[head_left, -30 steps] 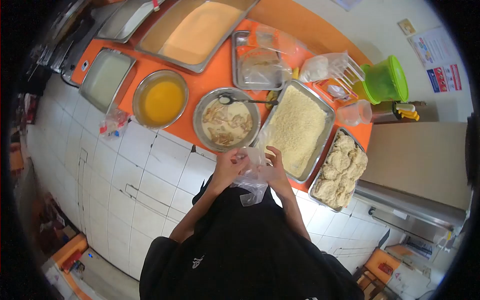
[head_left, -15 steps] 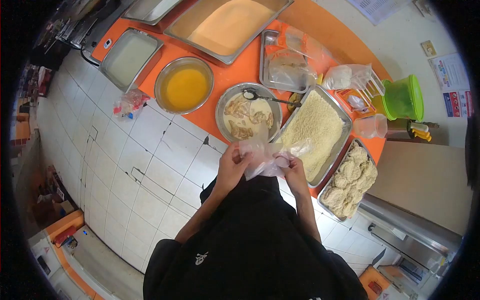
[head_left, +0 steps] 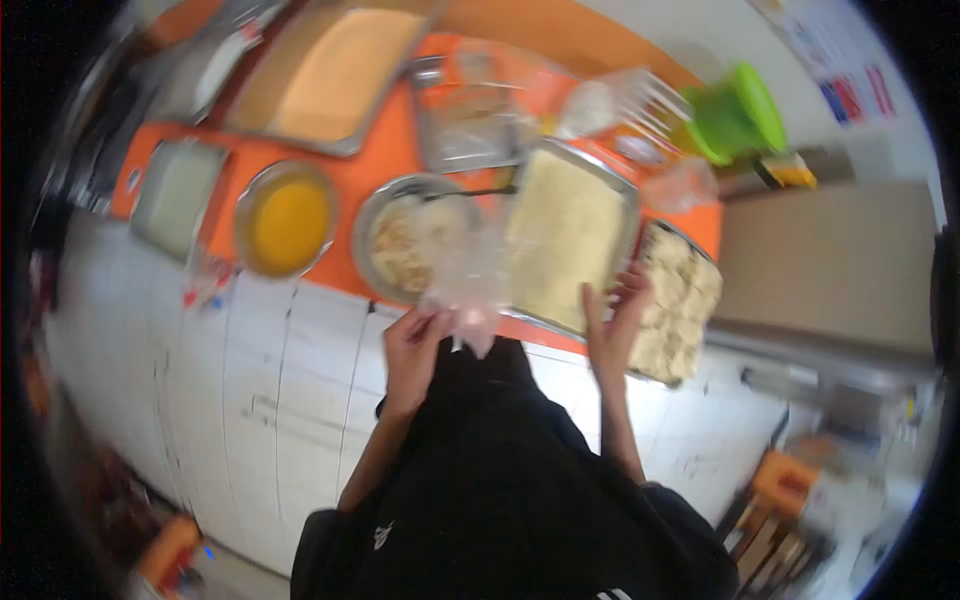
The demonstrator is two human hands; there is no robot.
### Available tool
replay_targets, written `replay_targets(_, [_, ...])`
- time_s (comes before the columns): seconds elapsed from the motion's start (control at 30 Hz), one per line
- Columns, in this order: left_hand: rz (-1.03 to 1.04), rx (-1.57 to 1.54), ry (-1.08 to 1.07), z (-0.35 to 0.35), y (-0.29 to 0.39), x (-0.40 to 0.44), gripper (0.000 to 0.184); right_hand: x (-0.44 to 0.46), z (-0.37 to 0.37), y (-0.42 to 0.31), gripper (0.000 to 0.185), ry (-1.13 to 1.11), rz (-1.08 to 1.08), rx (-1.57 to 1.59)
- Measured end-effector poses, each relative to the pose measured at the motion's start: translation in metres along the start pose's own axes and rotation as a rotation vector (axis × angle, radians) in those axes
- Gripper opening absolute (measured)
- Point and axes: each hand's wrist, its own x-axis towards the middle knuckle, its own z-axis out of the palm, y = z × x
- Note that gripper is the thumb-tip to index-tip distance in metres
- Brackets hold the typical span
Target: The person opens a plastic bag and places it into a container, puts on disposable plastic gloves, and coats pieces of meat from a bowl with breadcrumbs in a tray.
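My left hand (head_left: 413,345) pinches a piece of thin clear plastic (head_left: 470,285); blur hides whether it is a bag or a glove. The plastic hangs in front of a round metal bowl (head_left: 362,238), which holds pale liquid and several pieces that look like meat (head_left: 402,255). A dark-handled spoon (head_left: 490,191) rests across this bowl. With fingers apart and nothing in them, my right hand (head_left: 615,325) is over the near right corner of a tray of pale crumbs (head_left: 565,225). Just right of it lies a tray of coated pieces (head_left: 680,300).
On the orange table (head_left: 345,190) stand a bowl of yellow-orange liquid (head_left: 290,225), a tub of pale liquid (head_left: 178,200) and a large tray of orange powder (head_left: 345,75). Plastic bags (head_left: 480,115), a clear cup (head_left: 682,187) and a green container (head_left: 740,115) are towards the back.
My right hand has let go of the plastic and moved right, its fingers spreading. My left hand still holds the plastic. The camera view has turned and blurred.
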Motion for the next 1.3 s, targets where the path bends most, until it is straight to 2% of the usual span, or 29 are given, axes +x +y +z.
replay_targets(0.03, [0.015,0.067,-0.01,0.008,0.01,-0.003,0.016,-0.006,-0.002,-0.008,0.044,0.032,-0.097,-0.008])
replay_targets(0.07, [0.051,0.088,-0.068,0.009,0.006,-0.003,0.016,-0.016,-0.003,-0.032,0.026,-0.067,-0.074,0.068])
replay_targets(0.13, [0.074,0.117,-0.133,0.019,0.008,-0.007,0.014,-0.033,0.002,-0.044,0.026,-0.405,-0.183,0.363])
replay_targets(0.17, [0.058,0.122,-0.207,0.023,0.007,-0.01,0.014,-0.037,0.005,-0.056,0.029,-0.499,-0.174,0.334])
replay_targets(0.2, [0.031,0.074,-0.25,0.026,0.008,-0.012,0.013,-0.041,0.007,-0.059,0.034,-0.504,-0.253,0.35])
replay_targets(0.23, [0.012,0.028,-0.275,0.029,0.009,-0.013,0.014,-0.049,0.009,-0.06,0.035,-0.528,-0.154,0.436])
replay_targets(0.3, [-0.002,-0.05,-0.354,0.033,0.007,-0.012,0.014,-0.056,0.002,-0.059,0.027,-0.523,0.013,0.435])
replay_targets(0.43, [-0.032,0.056,-0.419,0.041,0.005,-0.016,0.015,-0.067,-0.017,-0.045,0.018,-0.454,0.097,0.503])
replay_targets(0.5, [-0.043,0.101,-0.461,0.046,0.005,-0.021,0.016,-0.069,-0.032,-0.041,0.014,-0.534,0.3,0.571])
replay_targets(0.6, [0.004,0.217,-0.503,0.055,0.006,-0.029,0.016,-0.075,-0.052,-0.018,0.015,-0.341,0.378,0.58])
replay_targets(0.63, [-0.002,0.262,-0.494,0.054,0.004,-0.032,0.015,-0.077,-0.059,-0.009,0.015,-0.316,0.375,0.589])
replay_targets(0.7, [-0.003,0.32,-0.502,0.064,0.005,-0.041,0.014,-0.082,-0.075,0.005,0.013,-0.001,0.328,0.487])
replay_targets(0.73, [0.015,0.424,-0.492,0.073,0.008,-0.051,0.012,-0.087,-0.085,0.007,0.01,0.114,0.17,0.299])
replay_targets(0.77, [0.036,0.529,-0.478,0.082,0.01,-0.059,0.011,-0.096,-0.094,0.004,0.01,0.128,0.171,0.31])
replay_targets(0.83, [0.053,0.549,-0.516,0.095,0.008,-0.077,0.01,-0.119,-0.113,-0.013,0.011,0.144,-0.007,0.286])
replay_targets(0.87, [0.053,0.557,-0.545,0.099,0.005,-0.088,0.01,-0.131,-0.119,-0.016,0.018,0.022,-0.088,0.361])
replay_targets(0.97, [0.135,0.54,-0.519,0.11,-0.007,-0.113,0.009,-0.154,-0.106,-0.005,0.019,-0.043,-0.116,0.43])
replay_targets(1.0, [0.191,0.574,-0.504,0.114,-0.008,-0.12,0.009,-0.163,-0.107,0.002,0.019,-0.206,0.133,0.485])
replay_targets(1.03, [0.206,0.58,-0.503,0.117,-0.011,-0.127,0.009,-0.169,-0.105,0.008,0.019,-0.2,0.121,0.494])
replay_targets(1.1, [0.186,0.529,-0.447,0.118,-0.017,-0.141,0.01,-0.181,-0.096,0.021,0.017,-0.295,0.228,0.564])
replay_targets(1.13, [0.196,0.536,-0.455,0.119,-0.02,-0.148,0.01,-0.185,-0.093,0.032,0.016,-0.367,0.095,0.616])
replay_targets(1.23, [0.218,0.68,-0.587,0.126,-0.024,-0.169,0.01,-0.196,-0.096,0.047,0.021,-0.447,0.134,0.731])
replay_targets(1.27, [0.23,0.736,-0.601,0.125,-0.027,-0.175,0.011,-0.197,-0.082,0.053,0.026,-0.373,0.162,1.139])
replay_targets(1.3, [0.235,0.746,-0.604,0.127,-0.029,-0.182,0.011,-0.196,-0.086,0.05,0.026,-0.366,0.157,1.148])
